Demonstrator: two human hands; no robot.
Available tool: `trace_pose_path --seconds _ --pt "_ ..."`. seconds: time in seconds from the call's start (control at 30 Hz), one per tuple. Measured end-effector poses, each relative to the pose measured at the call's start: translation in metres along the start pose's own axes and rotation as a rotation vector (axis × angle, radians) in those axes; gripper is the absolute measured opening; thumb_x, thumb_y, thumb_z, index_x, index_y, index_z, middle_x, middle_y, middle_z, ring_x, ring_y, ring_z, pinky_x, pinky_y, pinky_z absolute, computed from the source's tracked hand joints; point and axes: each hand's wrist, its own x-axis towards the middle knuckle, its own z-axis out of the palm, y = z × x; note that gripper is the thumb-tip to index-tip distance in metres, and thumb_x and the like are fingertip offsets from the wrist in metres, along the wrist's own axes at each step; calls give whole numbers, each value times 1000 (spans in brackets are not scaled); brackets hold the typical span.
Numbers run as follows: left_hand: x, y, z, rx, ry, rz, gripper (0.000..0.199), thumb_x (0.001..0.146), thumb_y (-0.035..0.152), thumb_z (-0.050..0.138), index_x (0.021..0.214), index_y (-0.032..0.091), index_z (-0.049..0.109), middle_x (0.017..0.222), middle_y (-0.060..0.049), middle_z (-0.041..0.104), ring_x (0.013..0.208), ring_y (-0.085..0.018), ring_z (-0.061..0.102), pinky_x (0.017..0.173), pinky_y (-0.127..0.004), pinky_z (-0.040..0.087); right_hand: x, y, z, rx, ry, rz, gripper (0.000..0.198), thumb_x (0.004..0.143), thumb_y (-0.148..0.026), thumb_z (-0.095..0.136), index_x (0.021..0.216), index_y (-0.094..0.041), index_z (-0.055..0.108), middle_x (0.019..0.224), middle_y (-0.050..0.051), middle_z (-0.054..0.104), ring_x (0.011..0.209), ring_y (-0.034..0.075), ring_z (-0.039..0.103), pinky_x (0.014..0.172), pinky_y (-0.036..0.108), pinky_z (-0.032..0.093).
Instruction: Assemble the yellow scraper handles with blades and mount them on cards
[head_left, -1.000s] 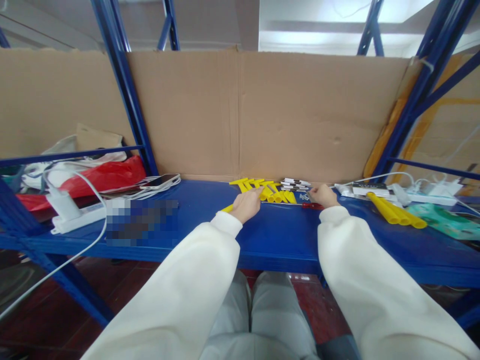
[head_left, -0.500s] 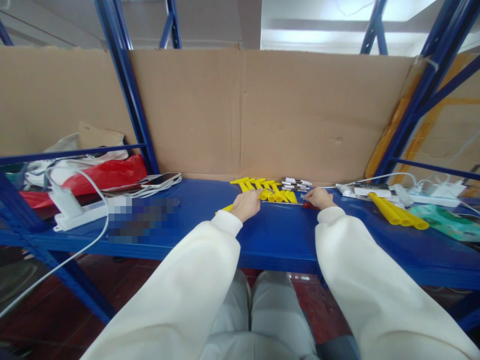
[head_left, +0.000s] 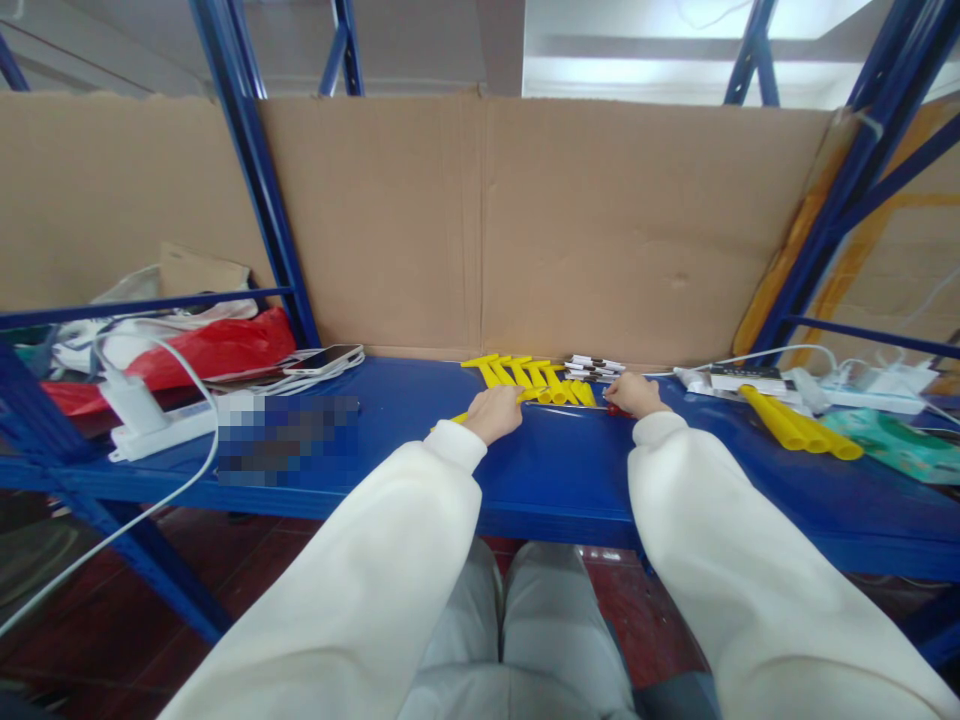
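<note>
My left hand [head_left: 495,414] is closed around a yellow tube-like piece [head_left: 460,417], whose ends show on either side of the fist. Just beyond it lies a row of several yellow tapered tubes [head_left: 536,374], some with thin yellow ends across their tops. My right hand [head_left: 636,394] rests at the row's right end with its fingers pinched together; what they hold, if anything, is too small to name. Under those fingers is a red handle [head_left: 616,410], with a thin metal rod apparently running left from it. Behind lie several white-and-black small sticks [head_left: 592,367].
Cardboard [head_left: 555,230] stands along the back of the blue shelf [head_left: 555,470]. At right are larger yellow cones [head_left: 799,425], a green packet [head_left: 900,445] and a white power strip [head_left: 874,398]. A phone [head_left: 330,358], red bag [head_left: 217,350] and another power strip [head_left: 165,432] lie left.
My right hand has shifted very slightly left. My left hand stays almost in place, still closed on the yellow piece. The rows of things have not moved.
</note>
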Motion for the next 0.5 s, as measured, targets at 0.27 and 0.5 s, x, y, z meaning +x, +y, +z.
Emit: trace_pose_path --seconds 0.27,0.5 --pt "-1 1 -1 -7 -10 -10 41 92 20 49 129 25 69 123 -13 73 117 -28 68 97 -36 53 3 -2 1 20 -18 -35 22 84 -19 60 95 -20 80 112 15 75 116 32 65 102 45 44" --pt "11 5 2 -86 60 -28 43 93 24 53 134 22 64 129 -14 70 120 -26 67 97 -35 53 2 -4 1 0 -12 -63 25 83 -14 57 91 -18 79 106 14 76 113 30 67 98 39 47"
